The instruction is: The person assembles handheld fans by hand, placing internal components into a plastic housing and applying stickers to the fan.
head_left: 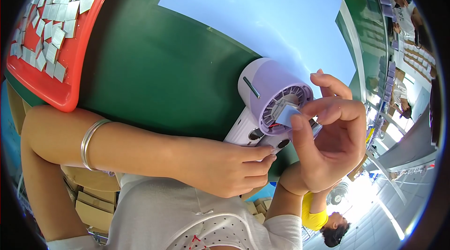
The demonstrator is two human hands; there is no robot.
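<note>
A lilac and white handheld fan [274,74] rests at the front of the green table, its round, finned opening turned towards me. My left hand [234,168] is closed round the white handle part below the fan's head, with some fingers hidden behind it. Between thumb and forefinger, my right hand [335,142] pinches a small, flat, silvery square plate [288,116] at the opening. The plate overlaps the fins inside; whether it touches them I cannot tell. A bit of red shows within the opening, and a short dark rod [251,87] stands out from the fan's side.
At the far left, a red tray [75,69] holds many loose silvery square plates [58,37]. A pale blue sheet [262,11] covers part of the green table [154,72] beyond the fan. Cardboard boxes [93,210] stand below at left. A person in yellow [314,212] is behind at right.
</note>
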